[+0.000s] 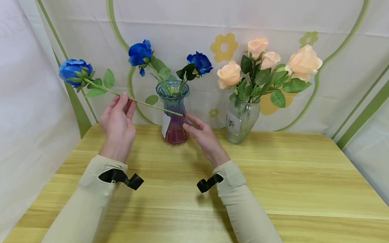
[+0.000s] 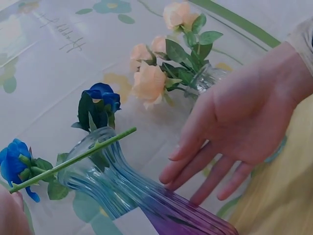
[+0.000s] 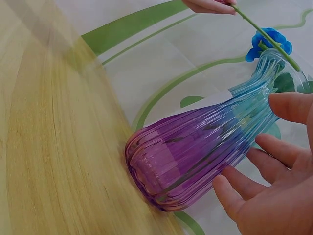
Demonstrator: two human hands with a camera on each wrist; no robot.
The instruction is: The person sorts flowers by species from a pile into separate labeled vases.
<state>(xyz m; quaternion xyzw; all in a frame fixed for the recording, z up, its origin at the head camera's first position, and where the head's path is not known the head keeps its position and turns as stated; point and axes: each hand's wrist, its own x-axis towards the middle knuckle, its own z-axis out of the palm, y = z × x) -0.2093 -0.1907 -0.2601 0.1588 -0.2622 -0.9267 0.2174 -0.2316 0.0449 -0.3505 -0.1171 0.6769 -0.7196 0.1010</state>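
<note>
A blue artificial rose is held slanting in front of the vase, its bloom at the upper left and its cut stem end at the lower right. My left hand pinches its green stem between thumb and fingers. The blue-to-purple glass vase stands near the table's back edge with two more blue roses in it, one leaning left and one right. My right hand is beside the vase's right side, fingers spread and relaxed, holding nothing; its fingertips come close to the glass.
To the right stands a clear glass vase with several peach roses and a label. Behind the wooden table hangs a white cloth backdrop with green lines and yellow flowers. Each wrist wears a black strap mount.
</note>
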